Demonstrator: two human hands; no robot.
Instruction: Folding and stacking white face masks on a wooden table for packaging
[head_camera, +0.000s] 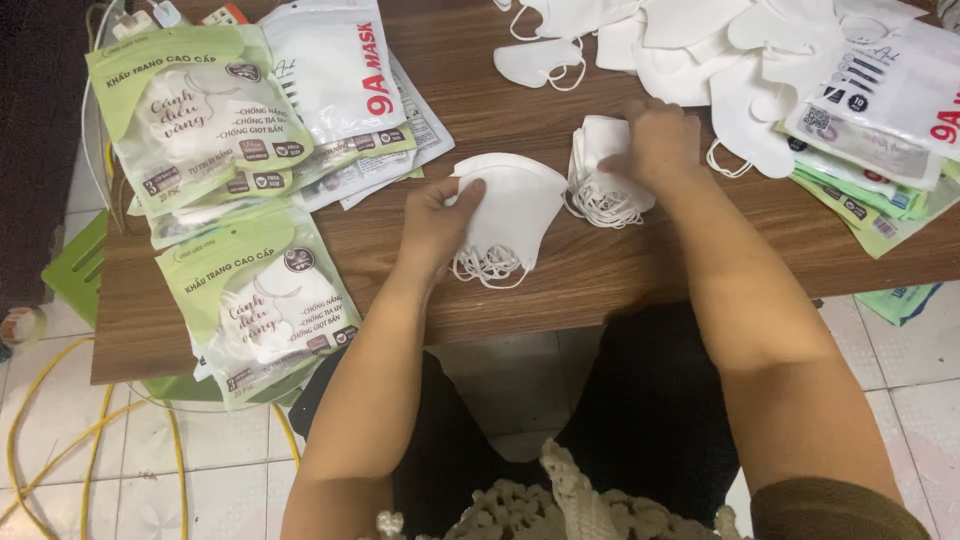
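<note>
On wooden table (620, 270): left hand (432, 228) grasps white mask stack (505, 215); right hand (658, 140) fingers pinch second stack (600, 175). Stacking step; next, likely merging, needs edges aligned.

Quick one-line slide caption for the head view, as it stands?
Left hand holds a stack of white masks; right hand rests on a second stack on a wooden table.

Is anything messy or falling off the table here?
Yes. The sealed mask packet at the table's front left corner juts over the edge. The loose white masks at the top lie jumbled. The left hand holds a neat mask stack; the right hand rests on another stack.
</note>
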